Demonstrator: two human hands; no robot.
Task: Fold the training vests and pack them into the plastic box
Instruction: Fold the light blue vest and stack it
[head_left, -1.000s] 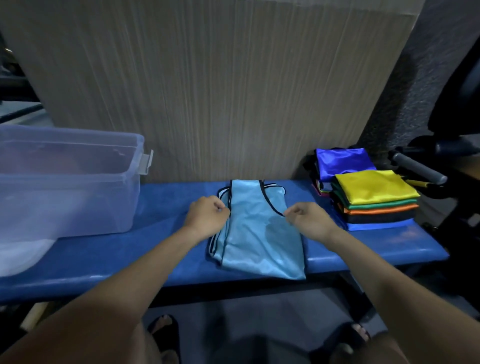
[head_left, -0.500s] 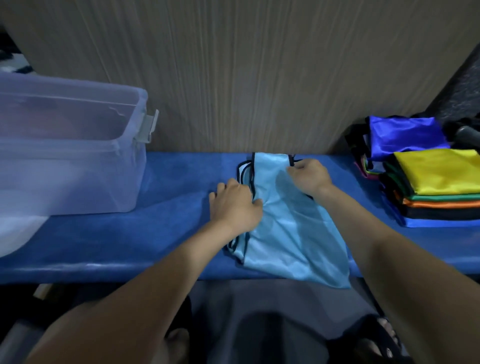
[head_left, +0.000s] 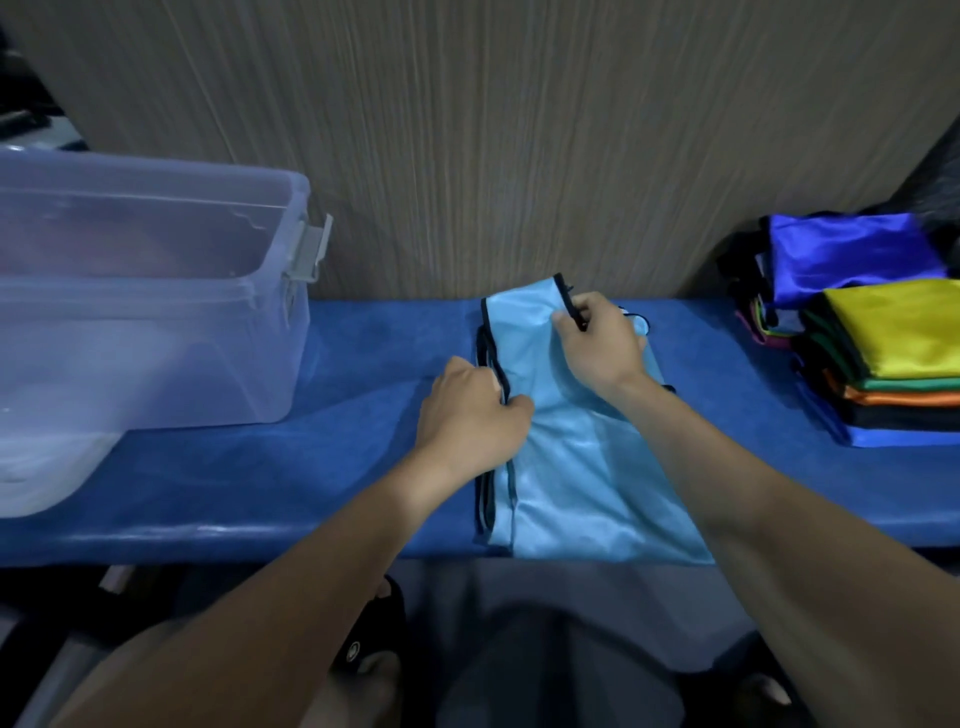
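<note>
A light blue training vest (head_left: 582, 467) with black trim lies lengthwise on the blue bench (head_left: 260, 467), its near end hanging a little over the front edge. My left hand (head_left: 470, 415) pinches the vest's left black-trimmed edge at mid-length. My right hand (head_left: 597, 343) grips the far end by its black trim and holds it lifted off the bench. A clear plastic box (head_left: 145, 312) stands open on the bench to the left, apart from the vest.
A stack of folded vests (head_left: 883, 364), yellow on top over green, orange, black and blue, sits at the bench's right end with a royal blue one (head_left: 847, 254) behind it. A wood-grain panel (head_left: 493, 145) rises directly behind the bench. My sandalled feet show below.
My right hand has moved to the vest's far end and raised it. My left hand has slid onto the left edge. The camera has tilted down and shifted left.
</note>
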